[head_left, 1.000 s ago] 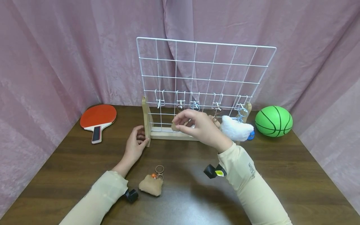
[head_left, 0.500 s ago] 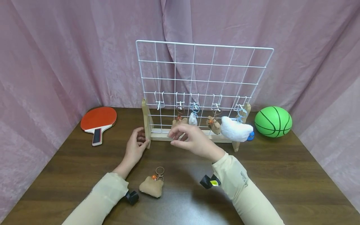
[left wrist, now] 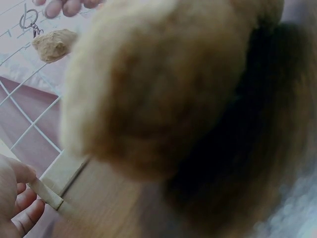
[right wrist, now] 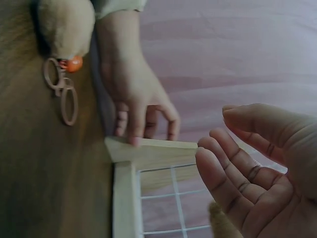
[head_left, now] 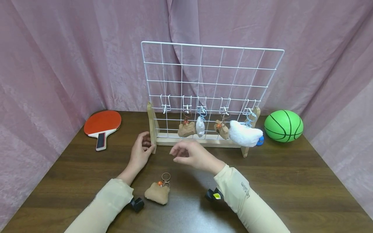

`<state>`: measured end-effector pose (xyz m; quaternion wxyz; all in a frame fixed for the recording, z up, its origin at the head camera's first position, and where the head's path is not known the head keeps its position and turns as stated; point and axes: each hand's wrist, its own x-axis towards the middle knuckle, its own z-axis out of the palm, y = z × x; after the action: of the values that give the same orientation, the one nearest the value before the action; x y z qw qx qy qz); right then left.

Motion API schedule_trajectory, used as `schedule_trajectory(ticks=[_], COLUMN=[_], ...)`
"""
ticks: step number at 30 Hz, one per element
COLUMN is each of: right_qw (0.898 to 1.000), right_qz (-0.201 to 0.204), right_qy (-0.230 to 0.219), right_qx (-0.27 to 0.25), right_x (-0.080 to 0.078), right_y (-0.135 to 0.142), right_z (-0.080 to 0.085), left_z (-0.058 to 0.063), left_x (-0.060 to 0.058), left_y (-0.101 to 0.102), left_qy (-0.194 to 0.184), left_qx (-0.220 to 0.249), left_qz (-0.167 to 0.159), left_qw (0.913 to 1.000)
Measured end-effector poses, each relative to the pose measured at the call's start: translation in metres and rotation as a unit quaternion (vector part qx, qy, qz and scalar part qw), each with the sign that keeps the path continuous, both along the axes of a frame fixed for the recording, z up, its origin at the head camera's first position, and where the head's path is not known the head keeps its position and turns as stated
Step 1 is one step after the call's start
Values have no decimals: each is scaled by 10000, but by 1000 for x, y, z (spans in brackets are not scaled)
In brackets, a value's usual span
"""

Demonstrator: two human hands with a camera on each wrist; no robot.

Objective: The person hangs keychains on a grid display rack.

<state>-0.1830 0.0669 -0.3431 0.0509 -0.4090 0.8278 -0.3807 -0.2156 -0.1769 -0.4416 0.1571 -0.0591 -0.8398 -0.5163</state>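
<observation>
My left hand (head_left: 140,150) grips the lower left wooden upright (head_left: 151,124) of a display rack, thumb in front and fingers behind. In the right wrist view, my right hand (right wrist: 257,183) holds nothing, its fingers loosely bent and apart from the thumb. It hovers over the table in front of the rack. A tan plush keychain (head_left: 157,193) with an orange bead and ring lies on the table between the forearms. From the rack's hooks hang a brown plush keychain (head_left: 186,129), a small white one (head_left: 200,127), another brown one (head_left: 222,130) and a larger white plush (head_left: 244,134).
The rack's white wire grid (head_left: 212,47) leans back before a pink curtain (head_left: 73,48). One more white hook (head_left: 165,108) sits at its left. A red table tennis paddle (head_left: 102,122) lies at the left; a green ball (head_left: 284,126) rests at the right.
My right hand has drawn back and down from the hanging keychains toward me, uncovering the left brown keychain and the small white one. My left hand stays at the upright.
</observation>
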Motion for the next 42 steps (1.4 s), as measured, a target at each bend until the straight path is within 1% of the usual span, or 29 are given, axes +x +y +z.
schedule_trajectory(ticks=[7, 11, 26, 34, 42], right_qw=[9989, 9985, 9955, 9918, 9885], right_qz=[11, 79, 267, 256, 186], right_qy=[-402, -471, -137, -149, 189], right_qx=[225, 258, 900, 1247, 1491], right_x=[4, 6, 6, 5, 6], right_y=[-5, -9, -23, -30, -34], right_z=[-14, -21, -44, -53, -59], left_z=[0, 0, -1, -1, 0], left_x=[0, 1, 0, 0, 1], left_y=[0, 0, -1, -1, 0], left_qy=[-5, 26, 65, 119, 70], left_qx=[21, -25, -10, 27, 37], left_qz=[6, 11, 20, -12, -11], left_qw=[10000, 10000, 10000, 9999, 10000])
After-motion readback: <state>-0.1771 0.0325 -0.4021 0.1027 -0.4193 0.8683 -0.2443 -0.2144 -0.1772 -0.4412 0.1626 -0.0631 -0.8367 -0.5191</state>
